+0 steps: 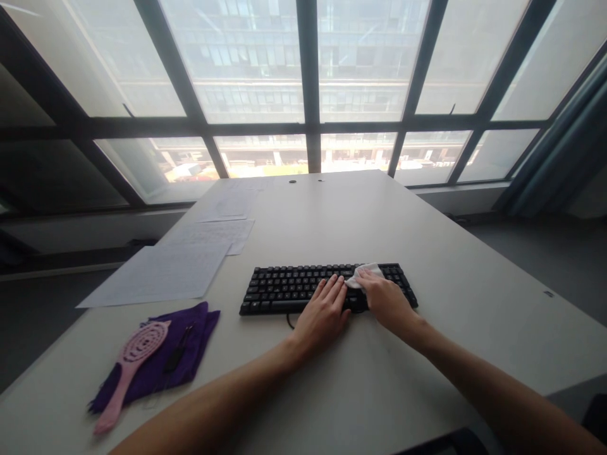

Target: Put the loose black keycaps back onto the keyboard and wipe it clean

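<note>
A black keyboard lies flat on the white table. My left hand rests on the keyboard right of its middle, fingers stretched out over the keys and holding nothing. My right hand presses a white wipe against the keys toward the right end, with its fingers closed on it. Part of the wipe and the keys below it are hidden by that hand. A short bit of cable shows at the keyboard's front edge.
On the left, a pink hairbrush and a small dark tool lie on a folded purple cloth. Several paper sheets spread along the table's left edge. Large windows stand beyond the white table. A curtain hangs at right.
</note>
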`<state>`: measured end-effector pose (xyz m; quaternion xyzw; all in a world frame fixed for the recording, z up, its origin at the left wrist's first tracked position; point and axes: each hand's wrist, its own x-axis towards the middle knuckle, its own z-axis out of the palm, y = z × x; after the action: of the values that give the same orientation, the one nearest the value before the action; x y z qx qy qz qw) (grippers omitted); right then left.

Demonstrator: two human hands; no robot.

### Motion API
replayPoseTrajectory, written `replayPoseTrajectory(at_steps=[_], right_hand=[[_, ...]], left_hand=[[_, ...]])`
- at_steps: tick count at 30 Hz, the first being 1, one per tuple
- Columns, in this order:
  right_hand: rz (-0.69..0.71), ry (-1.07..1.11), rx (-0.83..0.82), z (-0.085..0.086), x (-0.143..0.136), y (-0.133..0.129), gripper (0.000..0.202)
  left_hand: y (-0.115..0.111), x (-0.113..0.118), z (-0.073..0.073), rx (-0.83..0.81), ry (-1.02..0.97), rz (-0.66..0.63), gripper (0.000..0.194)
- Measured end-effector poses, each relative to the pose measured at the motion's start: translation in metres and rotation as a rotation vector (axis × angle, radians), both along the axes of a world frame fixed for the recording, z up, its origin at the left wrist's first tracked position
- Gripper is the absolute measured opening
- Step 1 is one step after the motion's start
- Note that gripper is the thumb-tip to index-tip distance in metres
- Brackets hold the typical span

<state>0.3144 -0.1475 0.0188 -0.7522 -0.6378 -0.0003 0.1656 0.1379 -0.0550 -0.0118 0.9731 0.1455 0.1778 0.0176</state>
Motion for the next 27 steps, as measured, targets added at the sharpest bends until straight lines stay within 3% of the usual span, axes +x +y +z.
replayPoseTrajectory(at_steps=[6, 9, 14, 20, 23, 27], right_hand=[[0.083, 0.015, 0.083, -0.017, -0.005, -0.043, 0.055], [0.081, 0.027, 0.126, -0.019, -0.003, -0.051, 0.053], [0.003, 0.032, 0.215, -0.010, 0.018, -0.028, 0.055], [-0.099, 0.107, 0.102, -0.009, 0.038, 0.016, 0.048], [-0.106, 0.113, 0.085, -0.014, 0.035, 0.015, 0.050], [-0.061, 0.090, 0.083, -0.017, 0.026, -0.005, 0.053]], left_hand=[[-0.002, 0.002, -0.002, -0.012, 0.000, 0.002, 0.052], [-0.003, 0.002, -0.002, -0.023, -0.002, -0.014, 0.053], [-0.003, 0.004, -0.002, -0.028, 0.015, -0.011, 0.054], [-0.001, 0.004, -0.005, -0.032, 0.000, -0.016, 0.054], [-0.001, 0.004, -0.006, -0.039, -0.014, -0.027, 0.054], [-0.001, 0.004, -0.005, -0.051, -0.022, -0.023, 0.053]])
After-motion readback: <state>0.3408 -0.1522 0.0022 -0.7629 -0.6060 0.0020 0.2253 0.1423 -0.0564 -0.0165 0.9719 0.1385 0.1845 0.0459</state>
